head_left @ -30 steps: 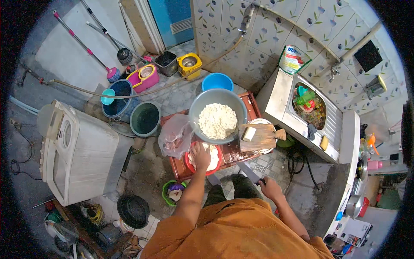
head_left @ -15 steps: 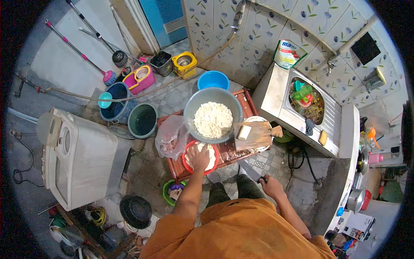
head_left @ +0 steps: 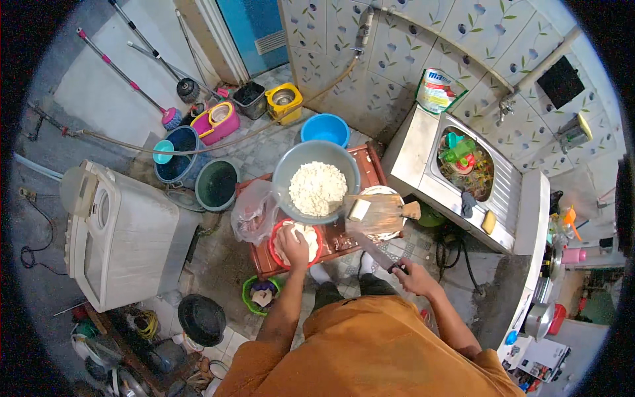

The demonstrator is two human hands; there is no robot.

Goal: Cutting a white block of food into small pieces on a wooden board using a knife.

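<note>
My left hand (head_left: 293,247) is down in a red basket (head_left: 320,250) of pale, off-white pieces (head_left: 305,234). Its fingers bend in among them, and what they grip is hidden. In my right hand (head_left: 415,276) is the black handle of a large knife (head_left: 378,254), its blade angled toward the cutting board's near edge. One white block (head_left: 360,210) lies on that wooden cutting board (head_left: 381,216), which rests partly over a round white dish (head_left: 383,191). Left of the board, a big grey basin (head_left: 283,173) holds a heap of small white chunks (head_left: 319,188).
A low reddish-brown table (head_left: 372,161) carries these things, with a clear plastic bag (head_left: 252,210) at its left. A green basket (head_left: 249,303) sits on the floor close by. The sink (head_left: 477,193) stands to the right, a washing machine (head_left: 132,245) to the left.
My left hand's fingers, spread over the pale pieces before, now look more bent and lower in the red basket. My right hand has brought the knife up closer to the cutting board.
</note>
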